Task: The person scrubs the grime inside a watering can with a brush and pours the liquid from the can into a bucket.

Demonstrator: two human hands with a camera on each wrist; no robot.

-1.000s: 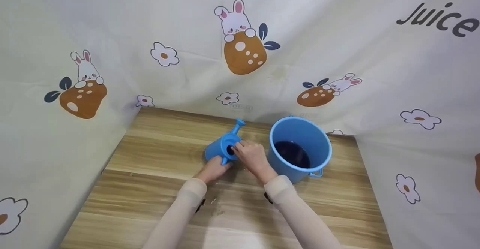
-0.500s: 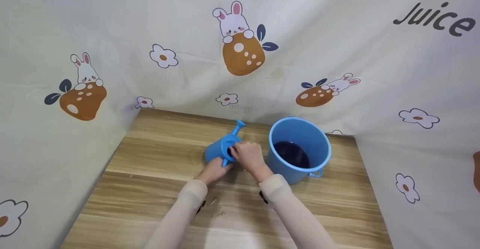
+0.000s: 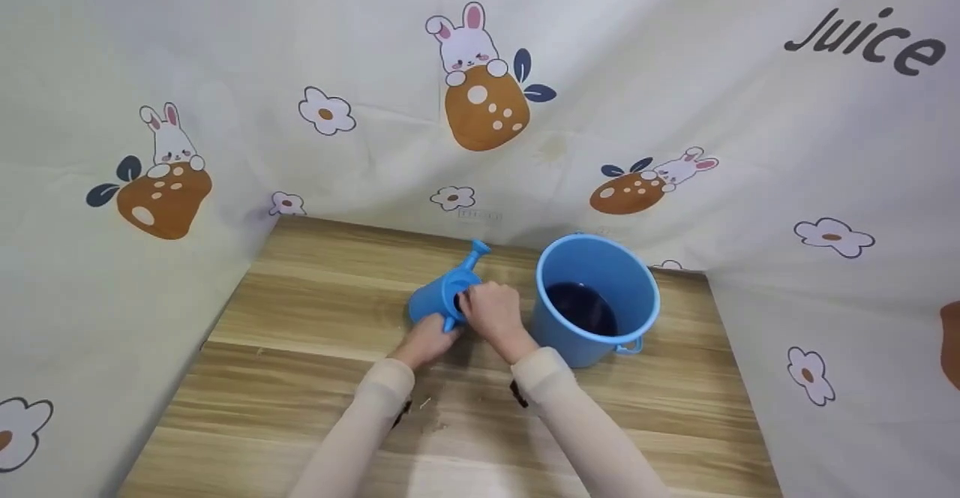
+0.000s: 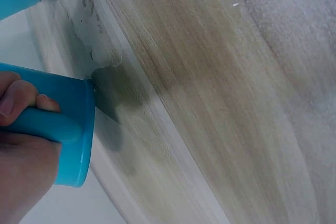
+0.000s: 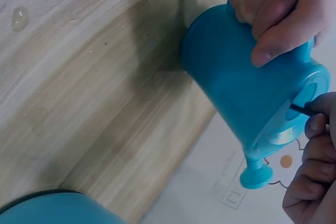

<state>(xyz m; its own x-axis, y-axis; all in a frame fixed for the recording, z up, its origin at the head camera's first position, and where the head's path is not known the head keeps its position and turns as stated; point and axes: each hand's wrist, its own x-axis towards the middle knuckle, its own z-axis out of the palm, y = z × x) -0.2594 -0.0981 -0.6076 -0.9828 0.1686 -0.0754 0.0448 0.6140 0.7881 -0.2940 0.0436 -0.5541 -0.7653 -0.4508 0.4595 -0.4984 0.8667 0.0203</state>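
Observation:
A blue watering can [image 3: 428, 301] stands on the wooden table, its spout toward the back wall. My left hand [image 3: 426, 340] grips its handle [image 4: 50, 124], fingers curled round it. At the can's top opening, my right hand [image 3: 493, 310] pinches a thin dark strip [image 5: 300, 109] between thumb and forefinger. One end of that strip reaches into the opening; I cannot tell what it is. The other fingers of the right hand are folded in, as the right wrist view shows. Inside the can is mostly hidden by the right hand in the head view.
A blue bucket [image 3: 634, 288] with dark liquid [image 3: 579, 310] at its bottom stands just right of my right hand. Water drops [image 5: 20, 19] lie on the table [image 3: 300, 280]. A printed cloth [image 3: 360, 40] hangs around the table's back and sides.
My right hand has turned and shifted slightly left over the can's opening, covering more of it, and its forearm has swung left. The left hand and the watering can stay in place.

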